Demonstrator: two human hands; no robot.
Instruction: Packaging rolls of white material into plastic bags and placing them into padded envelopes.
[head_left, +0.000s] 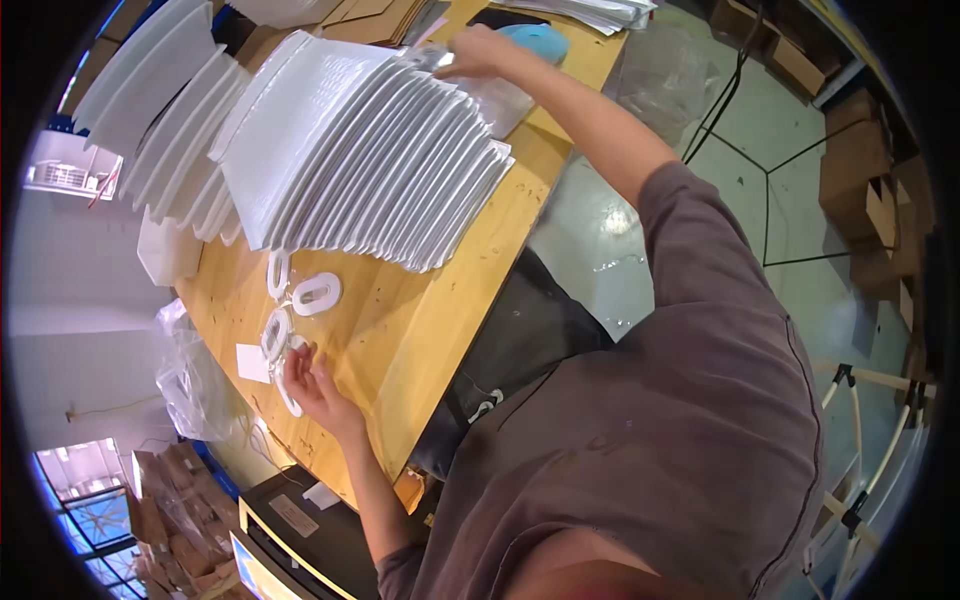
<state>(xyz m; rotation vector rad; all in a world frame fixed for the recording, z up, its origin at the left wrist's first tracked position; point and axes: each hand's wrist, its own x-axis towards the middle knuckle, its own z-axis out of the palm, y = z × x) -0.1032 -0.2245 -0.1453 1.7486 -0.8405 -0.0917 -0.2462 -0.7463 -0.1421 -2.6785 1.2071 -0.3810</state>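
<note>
On the near left part of the wooden table, several white oval coils that look like bundled cables lie loosely together. My left hand rests beside the nearest coil, touching its edge, with the fingers apart and slightly bent. A white square card lies just left of that hand. My right arm stretches to the far side, where my right hand has its fingers closed on a clear plastic bag. Behind this hand sits a light blue round object, partly hidden. Left of the bag stands a long row of white padded mailers.
More white envelopes are stacked at the far left of the wooden table. Flat brown cardboard lies at the back. Cardboard boxes stand along the right. A screen sits at the lower left, near a plastic bundle.
</note>
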